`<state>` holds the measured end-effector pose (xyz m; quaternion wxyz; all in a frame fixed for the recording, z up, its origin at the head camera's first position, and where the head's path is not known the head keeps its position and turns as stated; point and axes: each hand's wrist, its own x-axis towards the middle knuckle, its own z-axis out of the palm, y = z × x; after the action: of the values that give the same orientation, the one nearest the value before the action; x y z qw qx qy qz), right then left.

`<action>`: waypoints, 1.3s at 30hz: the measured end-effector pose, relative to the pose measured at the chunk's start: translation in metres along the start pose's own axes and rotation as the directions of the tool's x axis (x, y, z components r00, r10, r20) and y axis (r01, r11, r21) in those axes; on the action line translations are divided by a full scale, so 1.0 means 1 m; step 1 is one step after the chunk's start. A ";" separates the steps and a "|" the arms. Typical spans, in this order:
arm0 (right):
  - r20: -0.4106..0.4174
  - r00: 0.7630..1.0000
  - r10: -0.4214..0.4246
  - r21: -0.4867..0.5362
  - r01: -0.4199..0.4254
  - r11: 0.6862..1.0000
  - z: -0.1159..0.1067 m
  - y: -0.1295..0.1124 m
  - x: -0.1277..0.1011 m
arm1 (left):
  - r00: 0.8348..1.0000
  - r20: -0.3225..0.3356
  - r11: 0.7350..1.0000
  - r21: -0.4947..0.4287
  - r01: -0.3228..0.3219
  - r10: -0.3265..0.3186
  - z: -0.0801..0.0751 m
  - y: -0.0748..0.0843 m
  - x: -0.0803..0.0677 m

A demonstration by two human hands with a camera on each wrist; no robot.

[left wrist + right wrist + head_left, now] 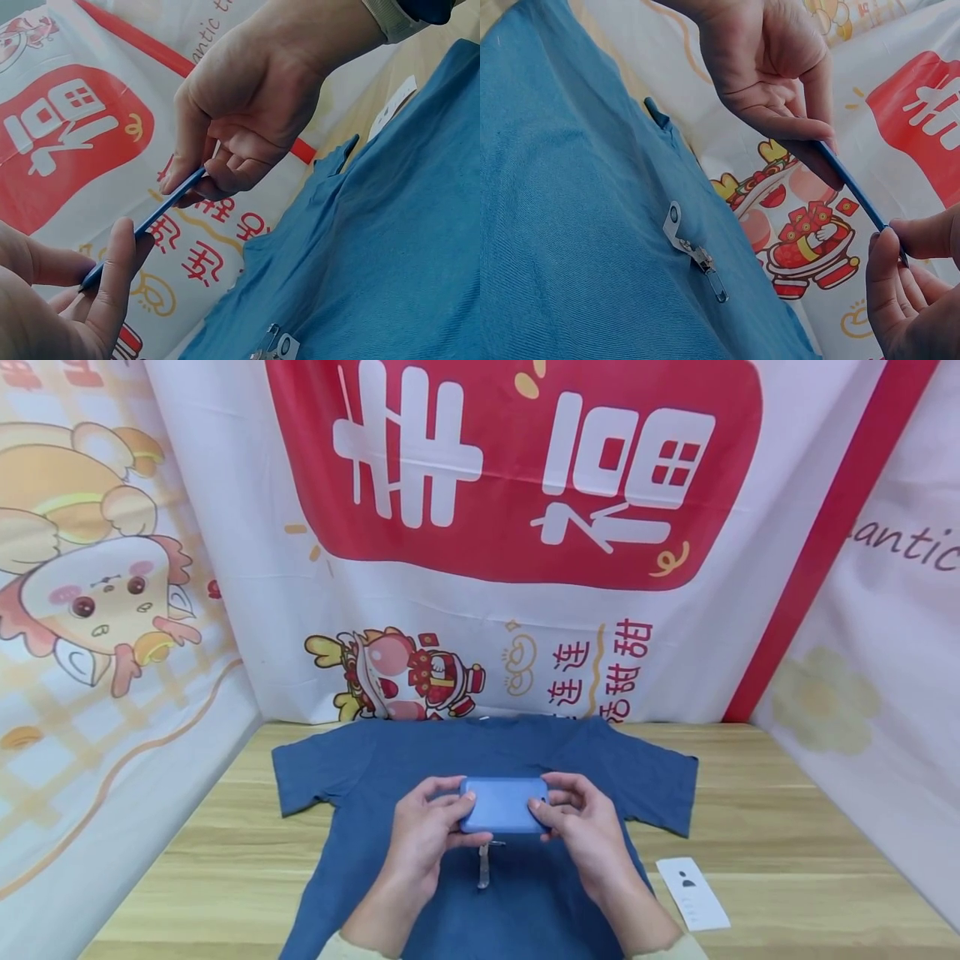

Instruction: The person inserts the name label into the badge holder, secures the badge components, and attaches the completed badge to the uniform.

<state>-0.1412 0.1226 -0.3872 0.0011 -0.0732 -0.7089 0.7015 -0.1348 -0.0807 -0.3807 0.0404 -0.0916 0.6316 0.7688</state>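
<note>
Both hands hold a thin blue card holder (504, 805) level above a blue T-shirt (525, 893). My left hand (423, 831) pinches its left end between thumb and fingers. Its right end is pinched by my right hand (588, 831), thumb on top. Edge-on in the right wrist view, the card holder (855, 193) looks slim and flat. Just below it, a badge clip (690, 247) with a strap and a safety pin lies on the shirt. A white card (692, 893) with a dark person figure lies on the table, right of the shirt.
The shirt is spread over a wood-grain table (780, 827), sleeves out to both sides. A printed cloth (510, 543) hangs behind the table's back edge. Further printed cloths stand along the left side (105, 635) and right side (870, 677).
</note>
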 end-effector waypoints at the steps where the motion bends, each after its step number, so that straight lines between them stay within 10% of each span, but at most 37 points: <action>1: 0.001 1.000 0.000 0.001 0.000 1.000 0.000 0.000 0.000 | 1.000 -0.006 1.000 -0.001 0.000 0.000 0.000 0.000 0.000; 25: -0.002 1.000 0.023 -0.003 -0.023 1.000 -0.004 0.005 0.007 | 0.998 0.040 0.999 0.022 0.037 -0.038 -0.001 -0.002 0.001; 39: -0.015 0.998 0.055 -0.020 -0.055 0.998 0.000 0.002 0.004 | 0.996 -0.087 1.000 -0.009 -0.011 0.010 -0.001 -0.002 0.002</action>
<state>-0.1446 0.1227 -0.3891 -0.0140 -0.0977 -0.7137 0.6935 -0.1362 -0.0816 -0.3836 0.0083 -0.1217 0.6297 0.7672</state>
